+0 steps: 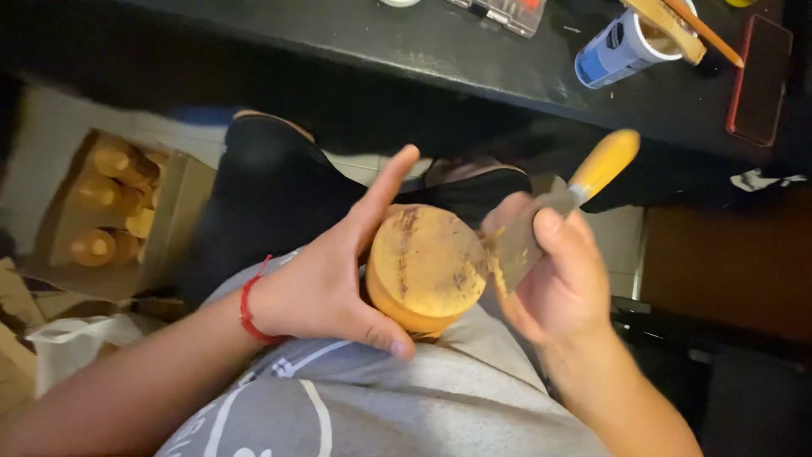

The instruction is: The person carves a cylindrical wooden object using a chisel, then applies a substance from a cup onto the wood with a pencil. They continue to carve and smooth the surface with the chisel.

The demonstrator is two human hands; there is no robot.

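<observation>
A round wooden block (425,269) is gripped over the lap by the left hand (326,283), forefinger outstretched. A yellow-handled scraper (554,211) is clasped in the right hand (562,283), fingers curled, blade against the block. A blue-and-white cup (622,46) stands on the dark worktop (474,59) beyond.

Black tabletop (474,63) with paper cup (622,46), red phone (759,80), clear plastic case (507,13).

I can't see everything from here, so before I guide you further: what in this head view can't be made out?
- Round wooden piece: its underside and sides, covered by the left hand.
- Putty knife: the lower blade, behind the right hand.
- Cardboard box of wooden pieces: blurred, count unclear.
- Cup on the dark table: cut off by the top edge.
</observation>
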